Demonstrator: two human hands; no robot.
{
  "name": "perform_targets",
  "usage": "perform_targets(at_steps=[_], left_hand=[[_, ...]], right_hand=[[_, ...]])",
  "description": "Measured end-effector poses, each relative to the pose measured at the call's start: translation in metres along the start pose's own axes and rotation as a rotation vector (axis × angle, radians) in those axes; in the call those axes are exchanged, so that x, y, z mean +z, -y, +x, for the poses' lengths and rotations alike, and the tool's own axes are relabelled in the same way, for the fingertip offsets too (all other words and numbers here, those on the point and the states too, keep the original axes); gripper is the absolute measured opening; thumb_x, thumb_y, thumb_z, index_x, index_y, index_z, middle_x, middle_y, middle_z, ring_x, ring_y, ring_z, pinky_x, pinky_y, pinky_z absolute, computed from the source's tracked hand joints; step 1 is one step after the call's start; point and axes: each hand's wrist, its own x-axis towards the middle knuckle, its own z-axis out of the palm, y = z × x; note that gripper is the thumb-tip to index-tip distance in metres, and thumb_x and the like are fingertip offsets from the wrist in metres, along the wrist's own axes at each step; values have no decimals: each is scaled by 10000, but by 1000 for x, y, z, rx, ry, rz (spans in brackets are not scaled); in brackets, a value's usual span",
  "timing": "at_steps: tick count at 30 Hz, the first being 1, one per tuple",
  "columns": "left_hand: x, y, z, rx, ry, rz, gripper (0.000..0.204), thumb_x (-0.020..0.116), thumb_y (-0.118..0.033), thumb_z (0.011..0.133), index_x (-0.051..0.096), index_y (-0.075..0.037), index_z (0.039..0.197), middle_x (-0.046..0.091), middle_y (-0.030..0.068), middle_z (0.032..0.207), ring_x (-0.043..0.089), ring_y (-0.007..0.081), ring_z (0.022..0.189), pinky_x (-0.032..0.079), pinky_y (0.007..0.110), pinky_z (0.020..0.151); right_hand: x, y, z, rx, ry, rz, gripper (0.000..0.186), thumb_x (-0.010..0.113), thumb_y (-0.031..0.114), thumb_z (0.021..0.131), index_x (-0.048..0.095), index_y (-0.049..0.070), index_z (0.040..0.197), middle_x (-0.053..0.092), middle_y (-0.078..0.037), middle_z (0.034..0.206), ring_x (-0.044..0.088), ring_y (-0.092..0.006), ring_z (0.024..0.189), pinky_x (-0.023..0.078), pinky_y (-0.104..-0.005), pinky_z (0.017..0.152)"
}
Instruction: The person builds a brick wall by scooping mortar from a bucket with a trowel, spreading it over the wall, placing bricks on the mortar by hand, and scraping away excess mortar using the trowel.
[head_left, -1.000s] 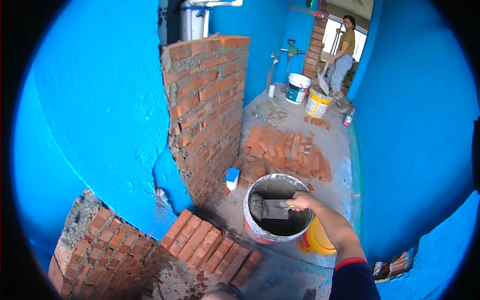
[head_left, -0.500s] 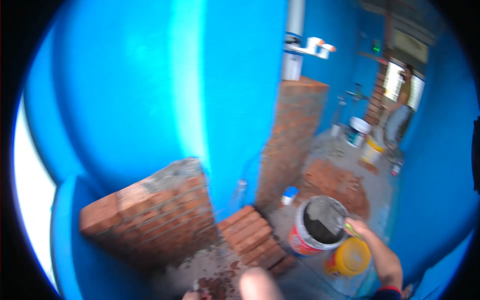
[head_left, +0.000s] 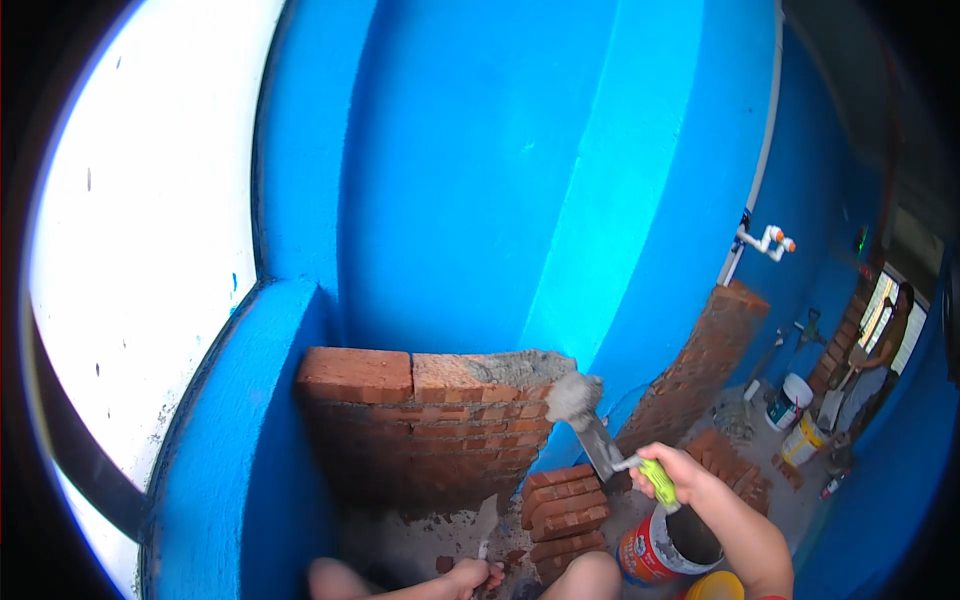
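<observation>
My right hand grips the green handle of a trowel, whose flat blade carries a lump of grey mortar at the right end of the low brick wall. That wall's top has bare bricks at the left and grey mortar toward the right. My left hand, low in the middle, is closed on the handle of a second trowel, blade pointing up. A red and white mortar bucket stands below my right hand, partly hidden by my forearm, beside a stack of loose bricks.
A white window and blue ledge are at left. A taller brick wall, white pipe fittings, a yellow bucket, paint buckets and more bricks are at right. A co-worker stands at the far doorway.
My view has swung left toward the low wall and window. My right hand has lifted the loaded trowel out of the bucket to the wall top. My left hand has come into view.
</observation>
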Motion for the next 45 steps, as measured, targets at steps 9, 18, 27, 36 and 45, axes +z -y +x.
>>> perform_targets(at_steps=[9, 18, 27, 36, 45], left_hand=[[4, -16, 7, 117, -71, -86, 268, 525, -123, 967, 653, 27, 786, 627, 151, 704, 534, 243, 552, 431, 396, 537], [15, -36, -12, 116, 49, -167, 281, 527, -149, 985, 660, 45, 830, 625, 149, 724, 543, 248, 586, 440, 396, 551], [5, -37, -5, -70, 56, -190, 96, 603, -78, 919, 668, -16, 888, 622, 126, 688, 556, 245, 575, 484, 405, 534], [-21, -11, 21, -169, -160, -180, 71, 616, -27, 916, 654, -24, 975, 676, 127, 807, 671, 258, 711, 580, 371, 668], [-94, 20, 81, -269, -72, 628, 326, 526, -262, 988, 742, -26, 1052, 746, 93, 1020, 692, 221, 957, 552, 369, 829]], right_hand=[[168, 86, 93, -781, -775, -1622, 459, 627, 497, 839, 712, 63, 960, 720, -139, 880, 715, -306, 832, 549, -460, 743], [241, 64, 123, -1534, -753, -1644, 330, 769, 335, 809, 683, 51, 953, 668, -104, 907, 656, -281, 854, 472, -434, 766], [14, -3, -6, -1034, -1047, -1483, 315, 749, 286, 719, 645, 30, 869, 619, -146, 842, 621, -382, 832, 461, -477, 722], [-283, -202, -62, 518, -1117, -1234, 640, 551, 578, 826, 734, 33, 1107, 713, -205, 1125, 679, -390, 1068, 527, -484, 934], [-390, -300, 84, 630, -782, -1390, 382, 577, 319, 881, 746, 117, 1158, 707, -101, 1228, 680, -269, 1137, 499, -423, 957]])
